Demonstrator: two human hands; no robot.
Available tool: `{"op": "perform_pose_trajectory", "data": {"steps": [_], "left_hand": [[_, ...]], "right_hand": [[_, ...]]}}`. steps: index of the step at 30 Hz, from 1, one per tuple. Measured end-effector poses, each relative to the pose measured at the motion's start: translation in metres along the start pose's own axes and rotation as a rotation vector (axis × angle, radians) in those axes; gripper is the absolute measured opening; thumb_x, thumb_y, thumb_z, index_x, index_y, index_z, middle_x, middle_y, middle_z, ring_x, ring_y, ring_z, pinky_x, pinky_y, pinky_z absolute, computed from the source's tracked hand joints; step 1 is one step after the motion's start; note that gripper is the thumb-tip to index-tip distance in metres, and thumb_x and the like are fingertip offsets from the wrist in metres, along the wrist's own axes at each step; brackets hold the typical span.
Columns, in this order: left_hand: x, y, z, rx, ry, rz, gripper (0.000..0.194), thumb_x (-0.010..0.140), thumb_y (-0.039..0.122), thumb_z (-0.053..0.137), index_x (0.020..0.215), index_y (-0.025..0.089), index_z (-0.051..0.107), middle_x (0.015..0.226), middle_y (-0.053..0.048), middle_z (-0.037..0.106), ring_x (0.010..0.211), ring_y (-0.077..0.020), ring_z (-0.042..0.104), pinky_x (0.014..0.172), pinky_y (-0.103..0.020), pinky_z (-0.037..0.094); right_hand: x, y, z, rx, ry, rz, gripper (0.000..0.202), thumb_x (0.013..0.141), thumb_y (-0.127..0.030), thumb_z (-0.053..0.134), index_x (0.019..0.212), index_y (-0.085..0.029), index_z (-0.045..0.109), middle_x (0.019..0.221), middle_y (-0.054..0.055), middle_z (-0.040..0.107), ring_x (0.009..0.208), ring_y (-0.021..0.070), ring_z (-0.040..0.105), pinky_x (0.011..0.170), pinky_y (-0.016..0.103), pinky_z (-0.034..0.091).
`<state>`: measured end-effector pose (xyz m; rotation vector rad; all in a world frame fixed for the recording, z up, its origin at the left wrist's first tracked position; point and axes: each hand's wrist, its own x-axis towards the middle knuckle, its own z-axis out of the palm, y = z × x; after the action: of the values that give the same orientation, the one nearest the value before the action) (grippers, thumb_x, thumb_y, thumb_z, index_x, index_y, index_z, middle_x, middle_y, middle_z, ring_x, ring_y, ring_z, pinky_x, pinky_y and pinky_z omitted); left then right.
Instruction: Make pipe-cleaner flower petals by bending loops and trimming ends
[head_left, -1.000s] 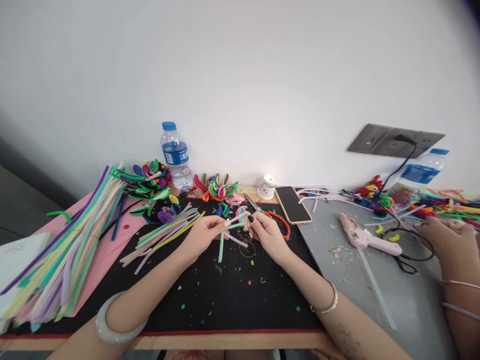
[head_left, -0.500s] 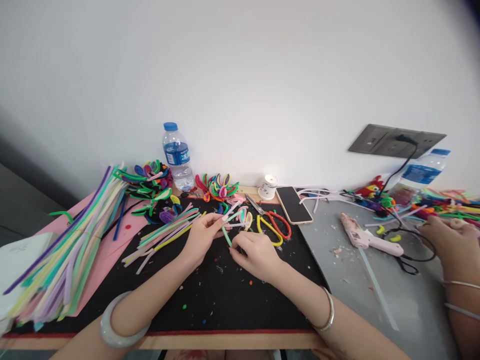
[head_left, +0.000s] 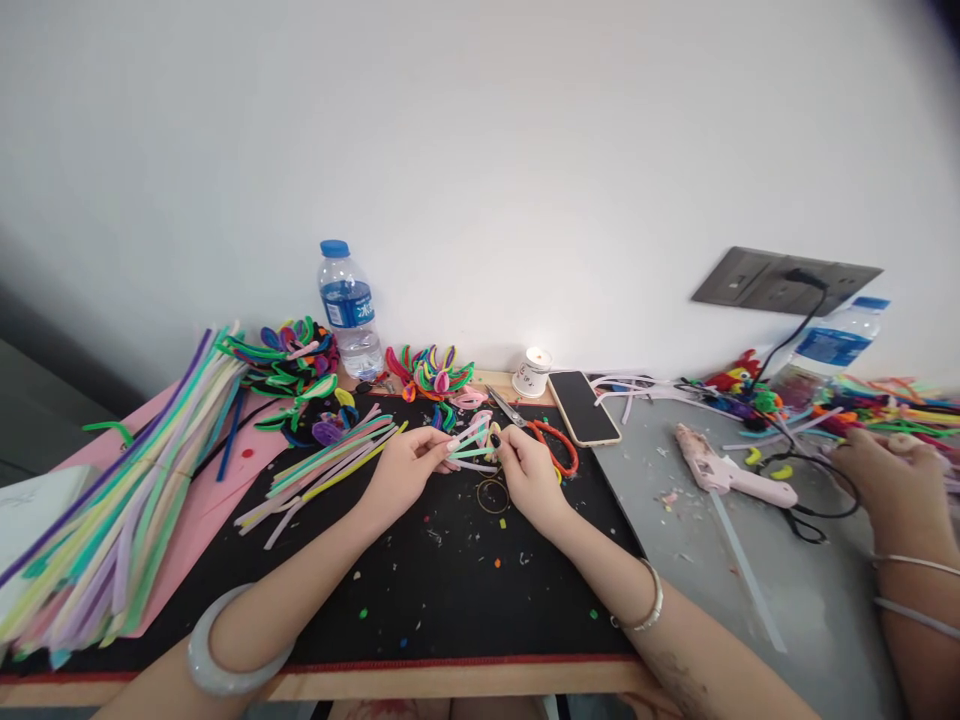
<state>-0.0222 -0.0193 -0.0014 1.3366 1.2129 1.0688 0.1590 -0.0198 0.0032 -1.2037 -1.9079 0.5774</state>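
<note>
Between my hands is a small cluster of bent pastel pipe cleaners [head_left: 472, 440], pink, mint green and lilac. My left hand [head_left: 411, 468] pinches their gathered ends between thumb and fingers. On the other side, my right hand [head_left: 529, 475] has its thumb and forefinger closed at the looped tips. Scissors [head_left: 553, 445] with red and yellow wrapped handles lie behind my right hand, which partly hides them. A thin ring-shaped band [head_left: 493, 495] rests on the black mat [head_left: 450, 590] just below the cluster. Left of my left hand lies a loose row of cut pastel pipe cleaners [head_left: 322, 465].
A large pipe cleaner bundle [head_left: 142, 490] covers the left side. A water bottle [head_left: 350, 310], paper cup [head_left: 532, 372] and phone [head_left: 585, 408] stand or lie along the back. A pink glue gun [head_left: 731, 475] lies right, near another person's hand [head_left: 892, 480].
My right hand has risen from the lower end of a green pipe cleaner to the cluster's looped tips. That green strand now lies nearly level. The thin band has come into view.
</note>
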Motion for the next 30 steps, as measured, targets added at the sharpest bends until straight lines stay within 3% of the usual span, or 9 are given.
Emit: {"op": "perform_pose_trajectory", "data": {"steps": [12, 18, 25, 30], "left_hand": [[-0.002, 0.007, -0.003, 0.045, -0.060, 0.033, 0.018, 0.075, 0.032, 0.059, 0.071, 0.014, 0.061, 0.058, 0.001, 0.061, 0.056, -0.0135, 0.060, 0.060, -0.025, 0.049], [-0.003, 0.006, -0.005, -0.011, -0.124, -0.023, 0.016, 0.072, 0.030, 0.063, 0.076, 0.014, 0.062, 0.063, 0.000, 0.064, 0.061, -0.0139, 0.062, 0.063, -0.026, 0.050], [0.000, 0.002, -0.005, -0.037, -0.121, -0.038, 0.016, 0.070, 0.028, 0.065, 0.075, 0.013, 0.063, 0.065, -0.001, 0.065, 0.062, -0.0144, 0.063, 0.064, -0.027, 0.052], [-0.002, 0.003, -0.004, -0.005, -0.131, -0.031, 0.015, 0.070, 0.028, 0.065, 0.075, 0.014, 0.063, 0.065, -0.002, 0.066, 0.062, -0.0154, 0.064, 0.064, -0.028, 0.052]], "right_hand": [[0.004, 0.006, -0.001, 0.070, -0.008, 0.011, 0.023, 0.084, -0.018, 0.038, 0.061, -0.020, 0.034, 0.058, -0.004, 0.041, 0.055, 0.0106, 0.039, 0.054, 0.022, 0.029], [0.007, 0.010, -0.004, 0.116, -0.064, 0.040, 0.024, 0.084, -0.022, 0.040, 0.061, -0.020, 0.036, 0.058, -0.004, 0.040, 0.055, 0.0106, 0.040, 0.054, 0.021, 0.031], [0.006, 0.013, -0.003, 0.263, -0.124, 0.085, 0.012, 0.085, -0.024, 0.043, 0.086, -0.017, 0.053, 0.068, -0.002, 0.051, 0.059, 0.0107, 0.045, 0.055, 0.021, 0.036], [0.004, 0.008, -0.004, 0.381, -0.140, 0.089, 0.013, 0.085, -0.022, 0.041, 0.087, -0.017, 0.054, 0.070, 0.000, 0.053, 0.061, 0.0112, 0.050, 0.056, 0.022, 0.039]]}}
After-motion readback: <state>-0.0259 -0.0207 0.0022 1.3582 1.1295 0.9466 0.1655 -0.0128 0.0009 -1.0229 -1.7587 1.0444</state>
